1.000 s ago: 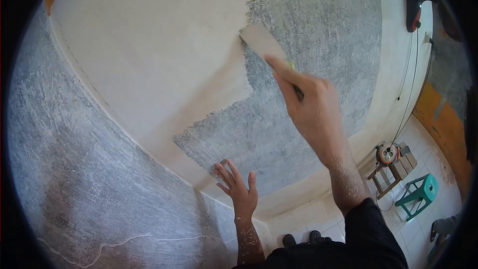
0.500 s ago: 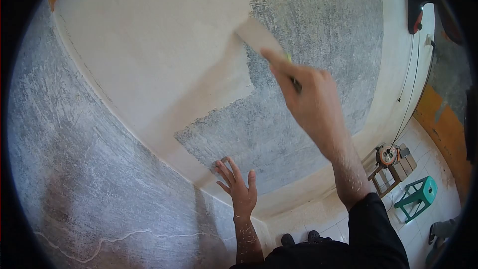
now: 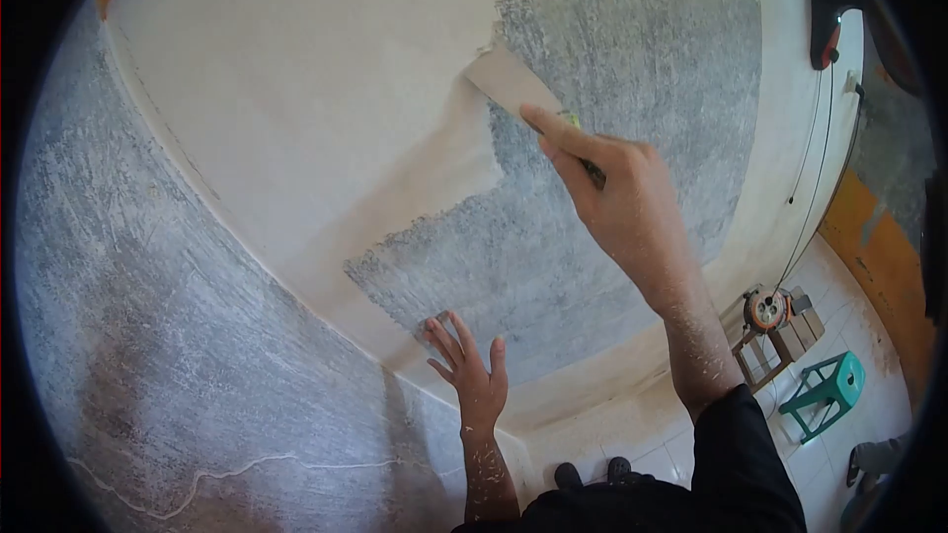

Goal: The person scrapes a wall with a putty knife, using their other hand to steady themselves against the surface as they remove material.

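My right hand (image 3: 627, 188) is closed around the handle of a paint scraper (image 3: 512, 82), with its index finger stretched along the tool. The wide blade lies against the wall where cream paint (image 3: 326, 89) meets a scraped grey patch (image 3: 642, 79). A small curl of lifted paint shows by the blade's upper corner. Lower down, my left hand (image 3: 475, 375) rests with spread fingers on the wall, its fingertips at the bottom left edge of the grey patch. It holds nothing. Pale flakes stick to both forearms.
An adjoining grey scraped wall (image 3: 178, 316) meets this one at a corner on the left. At the lower right are a cable reel (image 3: 767, 309) on a small wooden stool (image 3: 795, 341), a green plastic stool (image 3: 829, 390) and part of another person (image 3: 874, 459). Black cords hang at the right.
The scraper blade has shifted slightly down along the paint edge, and a little curl of paint now shows at its corner. My left hand stays in nearly the same place.
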`<state>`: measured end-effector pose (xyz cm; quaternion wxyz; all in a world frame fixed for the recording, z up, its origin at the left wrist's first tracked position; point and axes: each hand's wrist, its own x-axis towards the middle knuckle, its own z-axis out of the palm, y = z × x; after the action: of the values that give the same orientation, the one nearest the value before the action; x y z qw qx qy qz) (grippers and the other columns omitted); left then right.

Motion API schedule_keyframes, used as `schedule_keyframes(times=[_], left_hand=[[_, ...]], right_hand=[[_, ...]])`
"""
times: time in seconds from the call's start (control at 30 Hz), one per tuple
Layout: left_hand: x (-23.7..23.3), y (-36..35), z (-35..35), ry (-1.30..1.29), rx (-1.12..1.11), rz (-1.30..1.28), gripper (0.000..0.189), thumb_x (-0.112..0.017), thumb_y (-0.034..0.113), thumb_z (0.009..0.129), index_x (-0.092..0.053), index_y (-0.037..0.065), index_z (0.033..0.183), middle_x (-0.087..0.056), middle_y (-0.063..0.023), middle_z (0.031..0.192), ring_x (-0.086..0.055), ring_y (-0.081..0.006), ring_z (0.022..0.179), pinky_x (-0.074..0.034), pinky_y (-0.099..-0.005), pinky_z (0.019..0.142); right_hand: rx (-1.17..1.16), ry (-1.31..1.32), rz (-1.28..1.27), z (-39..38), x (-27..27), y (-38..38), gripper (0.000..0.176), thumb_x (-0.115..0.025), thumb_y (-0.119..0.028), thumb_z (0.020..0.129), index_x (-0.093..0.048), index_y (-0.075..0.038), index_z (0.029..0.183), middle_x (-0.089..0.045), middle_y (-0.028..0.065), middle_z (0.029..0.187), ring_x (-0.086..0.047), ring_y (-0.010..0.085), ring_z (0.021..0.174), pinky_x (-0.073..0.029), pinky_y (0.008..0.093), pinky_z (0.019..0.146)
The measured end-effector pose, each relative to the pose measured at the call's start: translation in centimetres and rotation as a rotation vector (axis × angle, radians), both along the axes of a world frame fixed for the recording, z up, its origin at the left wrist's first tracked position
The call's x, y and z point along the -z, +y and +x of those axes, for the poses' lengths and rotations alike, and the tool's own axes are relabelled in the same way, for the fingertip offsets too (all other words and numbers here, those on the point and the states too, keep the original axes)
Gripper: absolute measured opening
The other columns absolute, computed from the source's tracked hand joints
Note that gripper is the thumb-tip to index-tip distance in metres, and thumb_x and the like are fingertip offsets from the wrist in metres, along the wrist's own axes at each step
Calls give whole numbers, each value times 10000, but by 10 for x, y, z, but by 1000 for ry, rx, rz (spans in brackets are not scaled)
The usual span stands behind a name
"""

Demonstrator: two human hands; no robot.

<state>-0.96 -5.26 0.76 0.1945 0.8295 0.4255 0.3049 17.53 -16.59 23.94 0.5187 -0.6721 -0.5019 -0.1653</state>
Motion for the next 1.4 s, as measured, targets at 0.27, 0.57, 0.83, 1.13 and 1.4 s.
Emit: schedule_keyframes(times=[0.27, 0.57, 0.83, 1.13, 1.4], left_hand=[[-6, -3, 9, -61, -17, 8, 859, -423, 530, 1012, 10, 50, 1578, 143, -268, 1613, 150, -472, 1480, 31, -709, 1115], [-9, -7, 8, -124, -42, -37, 842, -422, 506, 1016, 20, 63, 1580, 111, -246, 1627, 117, -450, 1494, 44, -699, 1123], [-6, -4, -6, -55, -40, -93, 866, -401, 540, 1014, 47, 56, 1575, 103, -221, 1635, 105, -407, 1507, 65, -675, 1137], [7, 4, 5, -66, -23, -54, 924, -401, 602, 994, 90, 73, 1571, 177, -232, 1616, 163, -430, 1488, 44, -654, 1151], [15, 8, 9, -63, -43, -25, 942, -427, 582, 995, 78, 24, 1563, 174, -269, 1604, 159, -472, 1475, 15, -669, 1146]], right_hand=[[-49, -82, 82, 12, 7, 9, 286, -590, -188, 986, -683, -166, 1256, -643, 152, 643, -627, 228, 536, -468, 373, 532], [-48, -112, 156, 4, -5, 21, 295, -575, -170, 990, -669, -169, 1269, -634, 143, 647, -632, 243, 559, -456, 377, 530], [51, 116, 144, -3, 121, 8, 535, -634, -213, 975, -455, -103, 1467, -600, 88, 662, -596, 194, 524, -452, 351, 503], [-473, 838, -16, 23, 150, 9, 350, -668, -304, 961, -577, -11, 1130, -554, -13, 685, -492, 59, 519, -367, 238, 455], [-1101, 1324, -184, 29, 184, 16, 349, -550, -404, 1022, -573, -57, 1009, -450, -57, 678, -344, 32, 508, -264, 196, 451]])
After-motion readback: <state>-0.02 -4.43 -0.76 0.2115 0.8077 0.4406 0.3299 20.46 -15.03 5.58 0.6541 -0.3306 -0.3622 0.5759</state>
